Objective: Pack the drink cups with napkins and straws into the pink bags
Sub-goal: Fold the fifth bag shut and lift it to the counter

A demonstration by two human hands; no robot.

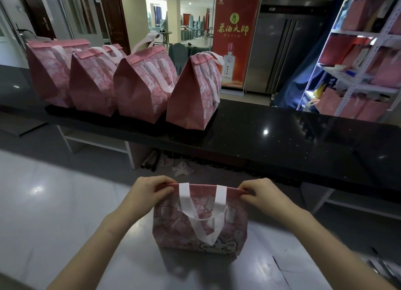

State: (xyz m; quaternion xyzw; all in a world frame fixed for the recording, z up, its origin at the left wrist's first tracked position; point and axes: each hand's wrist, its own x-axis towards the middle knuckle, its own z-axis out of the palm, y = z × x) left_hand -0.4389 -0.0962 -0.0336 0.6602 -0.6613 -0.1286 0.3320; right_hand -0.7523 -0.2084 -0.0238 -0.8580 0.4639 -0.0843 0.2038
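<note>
**Fifth bag at the closing stage; four already folded shut.**
Four closed bags (pixel 141 89) stand in a row on the dark surface (pixel 282 137), tops folded over. A fifth pink bag (pixel 199 229) stands upright on the pale surface (pixel 65 202) nearest the person. Its contents are hidden, so it is probably filled, with only sealing left. The left hand (pixel 149 189) and right hand (pixel 262 194), set apart, each pinch one end of its flattened top edge with curled fingers.
</note>
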